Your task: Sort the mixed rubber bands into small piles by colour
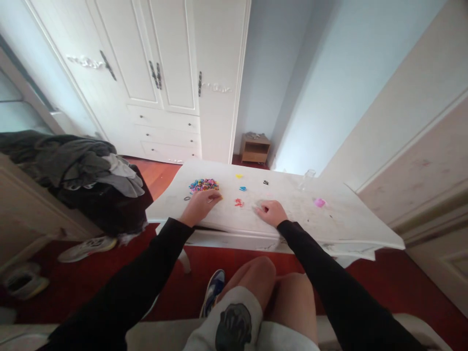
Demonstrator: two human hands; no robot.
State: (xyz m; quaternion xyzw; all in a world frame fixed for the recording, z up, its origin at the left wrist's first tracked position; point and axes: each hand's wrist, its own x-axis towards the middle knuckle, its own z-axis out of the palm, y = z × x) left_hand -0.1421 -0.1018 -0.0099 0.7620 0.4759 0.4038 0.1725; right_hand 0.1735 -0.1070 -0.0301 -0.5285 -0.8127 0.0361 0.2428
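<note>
While two hands [201,204] [273,212] curl, one multicolored pile [204,185]

A wooden nightstand [255,156] stands beside a white wardrobe [177,53], clothes [66,163] heaped at left.

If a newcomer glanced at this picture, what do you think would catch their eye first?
Probably the multicoloured heap on the left part of the white table, just beyond the left hand. Next, perhaps the red pieces between the hands and the pink item off to the right.
</note>
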